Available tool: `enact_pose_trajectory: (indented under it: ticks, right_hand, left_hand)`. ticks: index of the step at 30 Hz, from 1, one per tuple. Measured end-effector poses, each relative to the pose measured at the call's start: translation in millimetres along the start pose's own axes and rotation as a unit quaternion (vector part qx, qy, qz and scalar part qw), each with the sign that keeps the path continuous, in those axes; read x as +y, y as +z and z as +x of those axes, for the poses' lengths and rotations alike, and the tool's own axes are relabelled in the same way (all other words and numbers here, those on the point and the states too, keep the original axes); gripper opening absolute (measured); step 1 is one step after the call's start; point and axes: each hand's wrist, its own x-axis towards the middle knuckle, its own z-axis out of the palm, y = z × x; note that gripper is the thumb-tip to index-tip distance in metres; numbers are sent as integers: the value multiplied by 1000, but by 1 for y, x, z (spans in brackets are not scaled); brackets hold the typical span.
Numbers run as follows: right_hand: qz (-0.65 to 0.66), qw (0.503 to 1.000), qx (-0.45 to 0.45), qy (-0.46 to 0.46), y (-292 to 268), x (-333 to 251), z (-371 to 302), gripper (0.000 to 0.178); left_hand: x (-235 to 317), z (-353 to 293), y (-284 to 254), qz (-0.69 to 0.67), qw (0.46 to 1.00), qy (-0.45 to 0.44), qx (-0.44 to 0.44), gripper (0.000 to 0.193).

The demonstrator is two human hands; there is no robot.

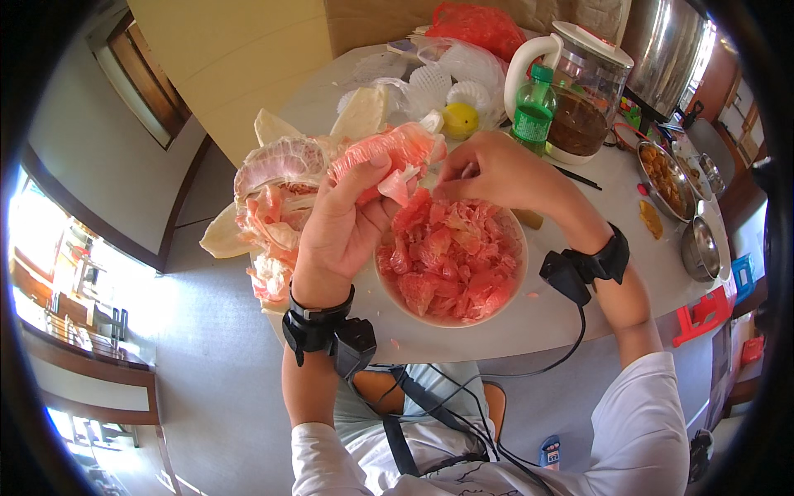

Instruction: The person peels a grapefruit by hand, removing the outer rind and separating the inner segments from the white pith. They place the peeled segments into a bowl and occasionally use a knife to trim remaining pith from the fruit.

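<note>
My left hand (343, 223) is closed around a pink pomelo segment (387, 157), with a torn flap of its skin hanging at the near end. Just right of it, over the far rim of the bowl, my right hand (495, 169) bends down with its fingertips drawn together. Whatever those fingers pinch is too hidden to make out. Below both hands a round pale bowl (523, 277) is heaped with peeled pink pomelo flesh (451, 260). Left of my left hand lies a pile of pomelo peel (277, 169) with membranes and scraps.
Behind the bowl stand a green bottle (534, 112), a glass kettle (579, 107) with dark liquid, a yellow fruit (460, 120) and a red plastic bag (475, 29). Metal bowls (701, 252) sit at the right edge. A black cable (571, 351) trails from my right wrist.
</note>
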Motion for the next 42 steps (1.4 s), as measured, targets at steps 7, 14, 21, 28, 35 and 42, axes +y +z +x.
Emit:
enact_pose_trajectory:
  ticks: [7, 14, 21, 28, 35, 42]
  right_hand:
    - [-53, 994, 92, -40, -7, -21, -13, 20]
    - [-134, 937, 259, -192, -33, -82, -63, 10]
    - [-126, 845, 313, -414, 16, -110, -101, 13]
    - [62, 886, 219, -404, 8, -103, -64, 9]
    - [208, 965, 119, -110, -1, -28, -11, 17]
    - [315, 940, 118, -60, 4, -30, -6, 24]
  left_hand:
    - [-1, 0, -1, -9, 1000, -14, -11, 26]
    - [-8, 2, -9, -51, 998, 26, -9, 23]
    - [-10, 5, -13, -25, 1000, 10, 3, 20]
    - [-8, 2, -8, -41, 995, 17, -93, 23]
    - [-8, 1, 6, 87, 992, 60, -71, 28]
    - [-8, 1, 8, 96, 989, 61, -90, 31]
